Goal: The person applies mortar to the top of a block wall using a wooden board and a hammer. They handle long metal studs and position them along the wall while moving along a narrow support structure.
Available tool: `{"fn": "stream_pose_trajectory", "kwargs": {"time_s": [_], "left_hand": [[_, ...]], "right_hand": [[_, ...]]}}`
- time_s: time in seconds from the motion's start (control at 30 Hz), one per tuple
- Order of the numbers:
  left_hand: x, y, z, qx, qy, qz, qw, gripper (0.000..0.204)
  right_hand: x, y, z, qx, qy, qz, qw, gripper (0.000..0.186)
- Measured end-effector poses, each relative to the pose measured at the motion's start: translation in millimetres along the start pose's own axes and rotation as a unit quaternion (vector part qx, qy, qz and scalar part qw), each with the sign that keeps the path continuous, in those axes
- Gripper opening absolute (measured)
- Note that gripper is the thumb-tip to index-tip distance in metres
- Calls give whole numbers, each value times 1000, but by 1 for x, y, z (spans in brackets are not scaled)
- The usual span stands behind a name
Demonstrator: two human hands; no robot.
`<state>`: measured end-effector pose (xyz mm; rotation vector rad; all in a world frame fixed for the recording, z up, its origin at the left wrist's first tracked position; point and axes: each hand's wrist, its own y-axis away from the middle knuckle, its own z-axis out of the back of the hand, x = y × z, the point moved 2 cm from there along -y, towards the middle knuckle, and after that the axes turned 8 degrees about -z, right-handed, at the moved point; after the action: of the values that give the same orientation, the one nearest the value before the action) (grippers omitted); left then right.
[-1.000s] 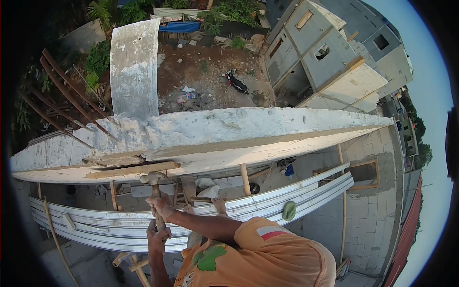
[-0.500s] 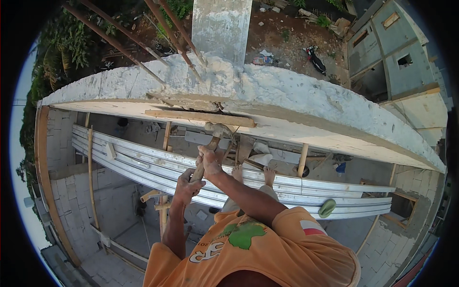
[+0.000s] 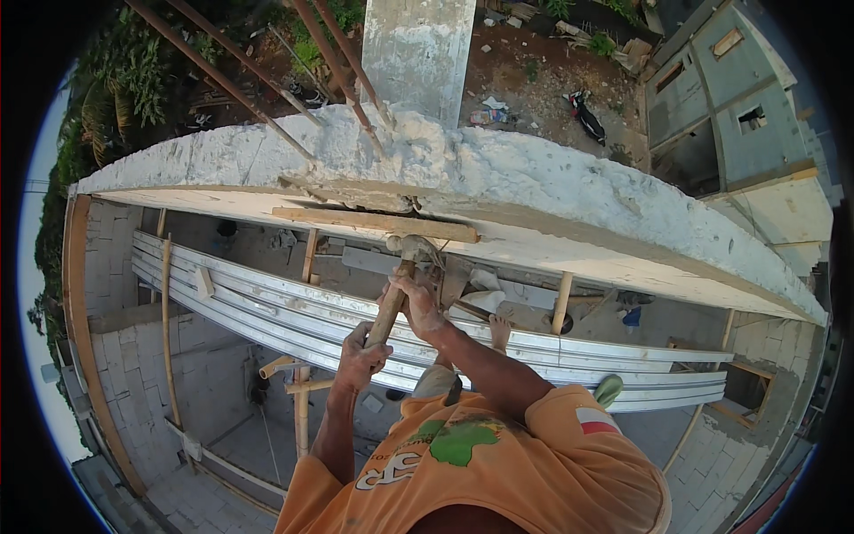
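My left hand (image 3: 363, 354) is wrapped round the lower end of a wooden handle (image 3: 390, 308) of a hammer. My right hand (image 3: 416, 305) grips the same handle higher up, near the hammer head (image 3: 406, 247). That head sits just below a wooden board (image 3: 374, 224) along the side of the rough white concrete wall top (image 3: 569, 187). Whether it touches the board I cannot tell. Under the hands lie long metal channel planks (image 3: 213, 276), with a bare foot (image 3: 500, 331) visible on them.
Rusty rebar (image 3: 342, 80) rises from the wall top. Bamboo poles (image 3: 563, 298) stand about the planks. A green sandal (image 3: 608, 392) lies at right. Below are a block-walled room (image 3: 142, 374), a dirt yard (image 3: 516, 80) with a parked motorbike (image 3: 587, 116) and a grey building (image 3: 738, 107).
The view has swung left since a second ago, so the scene sits further right. In the last half second both hands and the hammer moved slightly right relative to the board.
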<state>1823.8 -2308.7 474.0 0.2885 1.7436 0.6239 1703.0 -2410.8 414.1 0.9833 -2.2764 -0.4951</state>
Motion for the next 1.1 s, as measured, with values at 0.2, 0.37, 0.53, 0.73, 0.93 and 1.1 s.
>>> {"fn": "stream_pose_trajectory", "kwargs": {"time_s": [0.2,0.37,0.53,0.73,0.93,1.1], "left_hand": [[1,-2,2,-8,4,7,1000,40],[-1,-2,6,-3,-34,14,999,38],[-8,3,6,0,-55,3,998,42],[0,21,6,9,-63,1,998,45],[33,50,17,-21,-9,-14,1000,39],[55,62,14,-55,38,2,998,38]], "right_hand": [[54,18,81,-71,-5,-28,997,53],[60,1,72,-65,-54,11,996,51],[62,-8,45,-143,-50,52,987,32],[60,6,41,-155,3,66,986,22],[62,48,57,-180,164,137,960,16],[27,75,67,-57,201,-143,967,22]]}}
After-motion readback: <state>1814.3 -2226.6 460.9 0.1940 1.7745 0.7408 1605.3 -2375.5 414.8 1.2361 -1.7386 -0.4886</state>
